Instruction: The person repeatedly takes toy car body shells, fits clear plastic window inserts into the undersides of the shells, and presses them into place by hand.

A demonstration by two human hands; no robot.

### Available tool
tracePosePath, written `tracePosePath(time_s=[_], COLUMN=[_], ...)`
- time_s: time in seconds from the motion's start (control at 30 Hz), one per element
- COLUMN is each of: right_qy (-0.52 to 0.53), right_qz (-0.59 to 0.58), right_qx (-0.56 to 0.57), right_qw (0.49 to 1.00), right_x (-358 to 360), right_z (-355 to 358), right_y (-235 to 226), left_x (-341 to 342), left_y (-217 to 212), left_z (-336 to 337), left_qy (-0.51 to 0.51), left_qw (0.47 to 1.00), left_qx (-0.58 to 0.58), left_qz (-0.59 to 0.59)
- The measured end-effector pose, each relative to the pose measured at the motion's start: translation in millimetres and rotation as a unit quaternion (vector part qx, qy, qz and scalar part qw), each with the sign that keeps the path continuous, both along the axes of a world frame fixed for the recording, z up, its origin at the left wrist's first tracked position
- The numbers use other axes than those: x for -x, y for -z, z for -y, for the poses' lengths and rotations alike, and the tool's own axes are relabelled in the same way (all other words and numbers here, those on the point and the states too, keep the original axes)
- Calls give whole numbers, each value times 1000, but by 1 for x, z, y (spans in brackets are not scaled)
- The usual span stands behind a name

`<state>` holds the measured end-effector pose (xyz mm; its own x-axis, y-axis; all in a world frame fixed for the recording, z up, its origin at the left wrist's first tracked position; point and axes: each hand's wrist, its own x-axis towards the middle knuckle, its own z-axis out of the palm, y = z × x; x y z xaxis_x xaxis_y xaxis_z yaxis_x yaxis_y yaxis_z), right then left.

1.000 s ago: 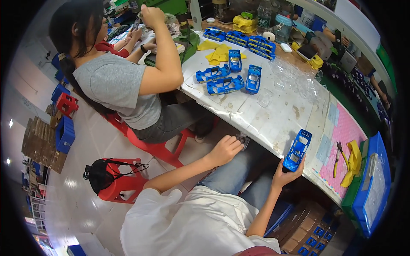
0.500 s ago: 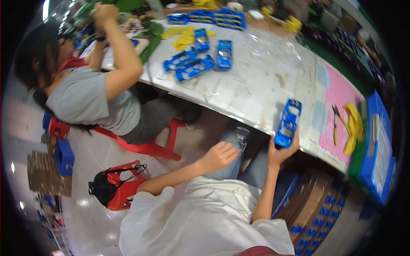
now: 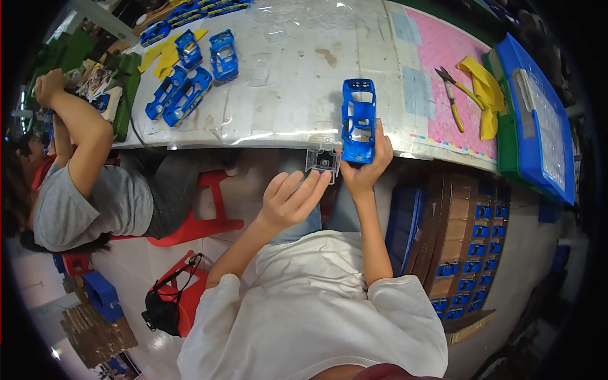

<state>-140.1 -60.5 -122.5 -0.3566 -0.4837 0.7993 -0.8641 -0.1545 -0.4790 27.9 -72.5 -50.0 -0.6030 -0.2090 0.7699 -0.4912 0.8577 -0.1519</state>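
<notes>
My right hand (image 3: 366,166) grips a blue toy car body (image 3: 358,119) at its near end, holding it over the edge of the white table (image 3: 304,76). My left hand (image 3: 290,199) has its fingers spread, and the fingertips hold a small clear plastic piece (image 3: 323,161) just left of the car body. The piece has a dark spot in its middle.
Several more blue car bodies (image 3: 190,79) lie on the table's left part beside yellow pieces (image 3: 166,56). Yellow-handled pliers (image 3: 455,96) rest on a pink mat (image 3: 453,82) next to a blue bin (image 3: 538,117). A seated person (image 3: 95,183) works at left on a red stool (image 3: 202,215). Boxes of blue parts (image 3: 472,253) stand under the table.
My head view has swung down toward the table. My left hand rose from my lap and now holds the clear piece beside the car body, which stays in my right hand.
</notes>
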Motion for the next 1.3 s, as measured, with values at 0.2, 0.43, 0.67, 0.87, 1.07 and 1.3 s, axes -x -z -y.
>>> tracePosePath(time_s=[0.2,0.43,0.67,0.87,1.07,1.3], right_qy=[-6,5,1,-51,-226,-462], right_qz=[0,3,14,61,441,659], right_qx=[16,12,11,25,105,77], right_qw=[1000,1000,1000,997,862,589], right_x=[1,2,0,2,1,12], right_z=[1,2,2,-7,-35,-24], right_y=[2,6,6,-2,-50,-91], left_x=[36,54,63,38,7,-8], left_y=[-5,-6,-9,-25,-63,-90], left_z=[8,18,22,21,3,-21], left_qy=[25,19,26,28,82,150], left_qw=[996,991,984,968,953,963], left_qx=[-84,-132,-155,-174,-205,-157], left_qz=[-6,-7,-82,-177,-207,-161])
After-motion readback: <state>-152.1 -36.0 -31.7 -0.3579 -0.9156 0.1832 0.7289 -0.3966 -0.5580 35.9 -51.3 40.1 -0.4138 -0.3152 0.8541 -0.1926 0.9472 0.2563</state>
